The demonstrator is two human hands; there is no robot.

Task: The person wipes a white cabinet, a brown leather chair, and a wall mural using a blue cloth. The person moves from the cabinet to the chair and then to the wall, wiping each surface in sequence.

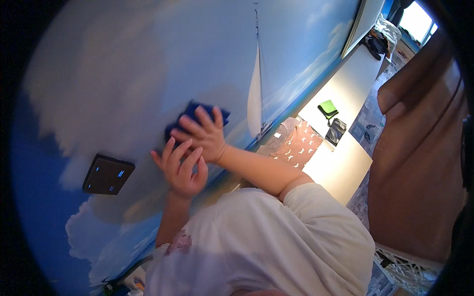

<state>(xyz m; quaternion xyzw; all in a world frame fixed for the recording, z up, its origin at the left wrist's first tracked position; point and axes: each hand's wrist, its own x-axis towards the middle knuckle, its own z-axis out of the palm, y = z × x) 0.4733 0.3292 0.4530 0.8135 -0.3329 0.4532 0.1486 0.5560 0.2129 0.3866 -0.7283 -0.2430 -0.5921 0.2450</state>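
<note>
My right hand point(207, 138) lies with fingers spread over a dark blue cloth point(190, 108), holding it against a wall painted with a cloudy sky point(122, 74). The hand and cloth are slightly blurred, and part of the cloth is hidden beneath the fingers. Just below, my left hand point(183, 172) is raised with its fingers apart and nothing in it. Its fingertips overlap the right hand in the view; whether they touch it, I cannot tell.
A black wall panel point(109, 174) with lit blue marks is at left. A painted sailboat point(254, 92) rises beside the cloth. Right of me, an open drawer holds folded clothes point(296, 144); a green cloth point(328, 107) and black packet point(336, 131) lie nearby. Brown fabric point(414, 166) hangs at far right.
</note>
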